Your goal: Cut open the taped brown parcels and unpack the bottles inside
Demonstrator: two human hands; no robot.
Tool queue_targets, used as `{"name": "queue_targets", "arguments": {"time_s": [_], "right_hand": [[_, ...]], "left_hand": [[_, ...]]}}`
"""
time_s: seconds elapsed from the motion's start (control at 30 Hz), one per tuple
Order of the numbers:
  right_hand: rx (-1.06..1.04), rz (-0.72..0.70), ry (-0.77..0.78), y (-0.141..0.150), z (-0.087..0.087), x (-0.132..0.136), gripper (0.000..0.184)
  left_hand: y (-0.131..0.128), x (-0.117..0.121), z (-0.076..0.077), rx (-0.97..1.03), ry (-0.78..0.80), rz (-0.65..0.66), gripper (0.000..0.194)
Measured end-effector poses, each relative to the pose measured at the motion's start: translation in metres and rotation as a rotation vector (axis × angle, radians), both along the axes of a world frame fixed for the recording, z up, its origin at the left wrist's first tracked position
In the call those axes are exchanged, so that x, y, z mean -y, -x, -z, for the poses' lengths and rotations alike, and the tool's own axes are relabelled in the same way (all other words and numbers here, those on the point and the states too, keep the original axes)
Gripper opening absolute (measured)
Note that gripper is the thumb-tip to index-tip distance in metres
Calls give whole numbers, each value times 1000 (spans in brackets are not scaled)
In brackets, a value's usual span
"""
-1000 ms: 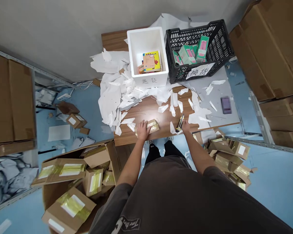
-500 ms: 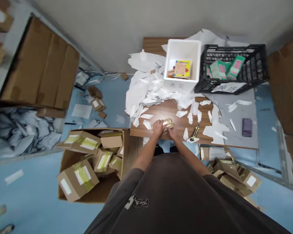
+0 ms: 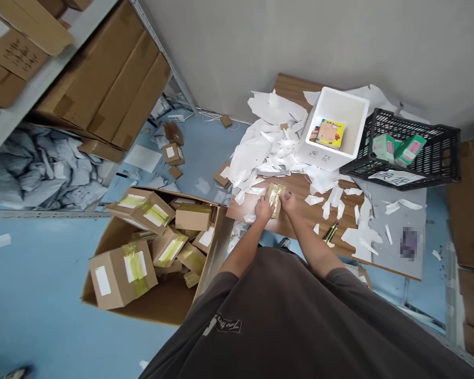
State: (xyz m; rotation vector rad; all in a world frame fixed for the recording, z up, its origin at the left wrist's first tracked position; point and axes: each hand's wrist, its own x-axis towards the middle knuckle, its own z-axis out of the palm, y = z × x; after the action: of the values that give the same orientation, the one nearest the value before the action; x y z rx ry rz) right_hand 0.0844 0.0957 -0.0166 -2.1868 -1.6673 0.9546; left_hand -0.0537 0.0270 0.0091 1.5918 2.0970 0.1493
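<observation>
A small cardboard box [image 3: 275, 202] wrapped in shiny yellowish tape is held over the front part of the wooden table [image 3: 300, 190]. My left hand [image 3: 264, 207] grips its left side with the fingers curled round the edge. On the opposite side, my right hand [image 3: 289, 203] is closed at the box's upper right edge, the fingertips pressed against it. To the right of that hand lies a box cutter [image 3: 331, 232] with a black and yellow handle. Torn white paper pieces [image 3: 314, 200] are scattered around.
A white bin [image 3: 332, 158] with small boxes and a black crate [image 3: 403, 179] with green-and-pink boxes stand at the back. At my left, a large open carton [image 3: 142, 313] holds several taped parcels. Shelving [image 3: 81, 50] with cartons rises at the far left.
My view has swung to the left. The taped box has turned from lying crosswise to pointing away from me, and my right hand has moved up along its right side.
</observation>
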Motion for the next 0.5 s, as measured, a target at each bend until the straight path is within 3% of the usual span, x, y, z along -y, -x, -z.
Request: {"name": "queue_targets", "arguments": {"time_s": [0.1,0.2,0.37,0.43,0.5], "right_hand": [[-70,70,50,0,-8,1,65],[-97,62,49,0,-16,-1,65],[8,-5,40,22,-23,20,74],[30,-57,47,32,-21,33,89],[-30,-75,37,34,-18,43,98]], "left_hand": [[0,-11,3,39,22,6,73],[23,-10,13,163,45,-3,66],[64,8,33,420,-100,-175,64],[65,11,37,411,-185,-146,66],[60,10,36,334,-222,-29,61]]}}
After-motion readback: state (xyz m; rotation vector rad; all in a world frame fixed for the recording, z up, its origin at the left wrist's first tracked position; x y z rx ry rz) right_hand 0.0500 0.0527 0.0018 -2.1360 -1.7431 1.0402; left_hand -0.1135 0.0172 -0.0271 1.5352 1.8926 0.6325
